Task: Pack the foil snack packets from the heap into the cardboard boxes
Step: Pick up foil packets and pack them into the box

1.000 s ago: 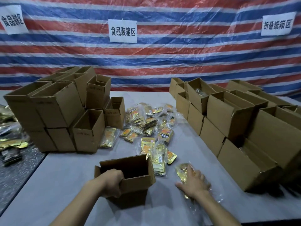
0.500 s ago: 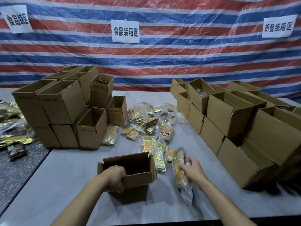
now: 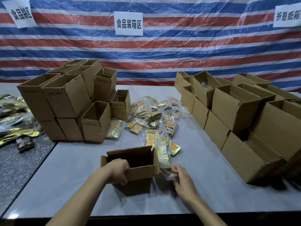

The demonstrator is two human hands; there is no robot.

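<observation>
head view, near to far. the left hand (image 3: 116, 171) grips the near wall of an open cardboard box (image 3: 141, 172), fingers curled round the rim; the box stands upright with its flaps raised and its interior in shadow. just right of the box, the right hand (image 3: 182, 181) has its fingers curled on a blurred packet bundle (image 3: 171, 172), gold foil inside crinkled clear wrap, held close to the box's right flap. box and forearms lie over a grey table (image 3: 65, 185). behind the box lies the heap (image 3: 153, 115): flat gold foil packets with orange panels, some with a black label, many sealed in clear bags, loosely overlapping. the heap sits between a left stack of boxes (image 3: 65, 98) and a right stack of boxes (image 3: 236, 108), most of them open-topped. a striped tarpaulin (image 3: 179, 54) bearing a white sign (image 3: 128, 23) closes the background.
</observation>
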